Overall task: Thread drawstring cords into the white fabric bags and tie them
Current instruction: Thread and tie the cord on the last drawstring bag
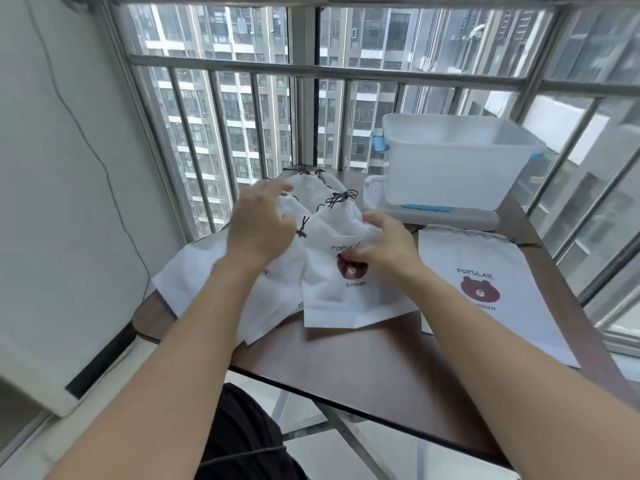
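Note:
A pile of white fabric bags point(207, 282) with dark knotted drawstring cords point(341, 198) lies on the left half of the brown table point(363, 358). The top bag point(349, 299) shows a brown bear print and the words POPULAR and broun. My left hand point(259, 226) reaches over the pile with fingers spread and loosely bent, touching the fabric. My right hand point(384, 247) grips the bunched upper part of the top bag. One more printed bag point(485, 292) lies flat to the right, its cord end point(523, 244) sticking out at the top corner.
A translucent white plastic bin point(457, 161) with blue clips stands on its lid point(450, 216) at the table's back right. A barred window point(311, 71) runs close behind and to the right of the table. A white wall point(52, 168) with a hanging cable is at left.

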Tool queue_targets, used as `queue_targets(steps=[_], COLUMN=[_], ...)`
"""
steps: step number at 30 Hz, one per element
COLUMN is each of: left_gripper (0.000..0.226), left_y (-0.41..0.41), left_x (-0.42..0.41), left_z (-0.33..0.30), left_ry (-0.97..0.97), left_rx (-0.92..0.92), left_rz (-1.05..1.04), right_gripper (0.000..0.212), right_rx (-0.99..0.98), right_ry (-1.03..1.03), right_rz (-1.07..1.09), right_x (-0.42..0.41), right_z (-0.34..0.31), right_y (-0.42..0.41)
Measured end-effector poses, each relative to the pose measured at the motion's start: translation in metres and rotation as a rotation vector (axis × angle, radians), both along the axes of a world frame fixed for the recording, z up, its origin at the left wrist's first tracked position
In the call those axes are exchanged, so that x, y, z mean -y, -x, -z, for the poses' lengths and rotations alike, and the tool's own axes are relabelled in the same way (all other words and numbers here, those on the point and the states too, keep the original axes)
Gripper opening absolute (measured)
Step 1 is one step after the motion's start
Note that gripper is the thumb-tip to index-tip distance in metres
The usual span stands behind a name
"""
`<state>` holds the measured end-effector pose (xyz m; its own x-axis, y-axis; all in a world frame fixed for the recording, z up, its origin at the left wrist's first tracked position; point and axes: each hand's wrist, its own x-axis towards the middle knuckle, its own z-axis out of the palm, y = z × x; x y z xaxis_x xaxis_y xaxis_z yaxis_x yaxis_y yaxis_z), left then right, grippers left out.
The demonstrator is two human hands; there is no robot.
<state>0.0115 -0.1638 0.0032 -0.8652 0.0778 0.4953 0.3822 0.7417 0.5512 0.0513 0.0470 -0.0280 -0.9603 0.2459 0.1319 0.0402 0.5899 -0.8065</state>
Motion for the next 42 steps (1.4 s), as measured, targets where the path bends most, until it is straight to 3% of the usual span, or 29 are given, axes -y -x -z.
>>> queue_targets(steps=[2,4,5,8,10,11,12,14,16,18,19,22,24,26,28,31,33,35,38,40,42], left_gripper=[0.069,0.075,0.076,0.065,0.052,0.047,0.042,0.029,0.018,0.017,0.019,0.025,0.026,0.017,0.013,0.014,0.016,0.021,0.044,0.071,0.066], left_y=[0.005,0.008,0.010,0.014,0.020,0.022,0.024,0.033,0.039,0.044,0.043,0.034,0.018,0.005,0.000,-0.009,-0.014,-0.019,-0.017,-0.014,-0.013], left_x=[0.028,0.047,0.052,0.043,0.026,0.016,0.006,-0.013,-0.022,-0.021,-0.020,-0.028,-0.050,-0.074,-0.098,-0.131,-0.158,-0.173,-0.184,-0.183,-0.179], left_z=[-0.009,-0.008,-0.003,0.017,0.029,0.034,0.037,0.041,0.037,0.029,0.021,-0.002,-0.015,-0.016,-0.008,0.005,0.014,0.019,0.031,0.032,0.030], left_ry=[0.212,0.257,0.255,0.181,0.104,0.089,0.077,0.003,-0.289,-0.530,-0.548,-0.402,-0.271,-0.134,-0.088,-0.102,-0.133,-0.097,-0.152,-0.235,-0.409], left_rx=[0.250,0.558,0.629,0.517,0.387,0.335,0.288,0.274,0.399,0.472,0.461,0.187,-0.044,-0.150,-0.126,0.003,0.092,0.139,0.195,0.323,0.472], left_rz=[-0.123,-0.090,-0.042,0.001,-0.055,-0.095,-0.122,-0.115,-0.092,-0.111,-0.142,-0.170,0.034,0.255,0.409,0.539,0.581,0.564,0.480,0.455,0.517], right_gripper=[0.077,0.077,0.077,0.071,0.027,0.007,0.007,0.040,0.069,0.069,0.065,0.057,0.042,0.029,0.036,0.041,0.046,0.041,0.005,0.006,0.002], right_rx=[-0.010,-0.019,-0.018,-0.054,-0.056,-0.049,-0.054,-0.107,-0.074,-0.049,-0.036,-0.001,-0.108,-0.216,-0.083,0.250,0.273,0.170,-0.033,-0.120,-0.112], right_ry=[0.012,0.070,0.156,0.637,0.776,0.738,0.689,0.422,0.035,-0.132,-0.158,-0.226,-0.240,-0.228,-0.296,-0.410,-0.496,-0.513,-0.231,0.189,0.506], right_rz=[0.002,0.013,0.008,-0.041,-0.077,-0.049,-0.024,-0.034,-0.031,0.000,-0.004,-0.084,-0.012,0.198,0.312,0.311,0.318,0.310,0.169,0.035,-0.101], right_x=[-0.003,-0.002,-0.002,-0.006,-0.010,-0.010,-0.005,0.006,0.017,0.022,0.020,0.015,-0.002,-0.039,-0.093,-0.156,-0.183,-0.191,-0.200,-0.203,-0.201], right_z=[-0.001,-0.002,-0.005,-0.019,-0.033,-0.035,-0.037,-0.031,-0.014,-0.002,0.001,-0.004,-0.018,-0.032,-0.029,-0.005,0.012,0.016,0.008,-0.009,-0.030], right_y=[-0.002,-0.005,-0.007,-0.016,-0.021,-0.020,-0.019,-0.013,-0.004,-0.002,-0.003,-0.005,-0.008,-0.009,-0.009,-0.019,-0.023,-0.025,-0.038,-0.057,-0.073])
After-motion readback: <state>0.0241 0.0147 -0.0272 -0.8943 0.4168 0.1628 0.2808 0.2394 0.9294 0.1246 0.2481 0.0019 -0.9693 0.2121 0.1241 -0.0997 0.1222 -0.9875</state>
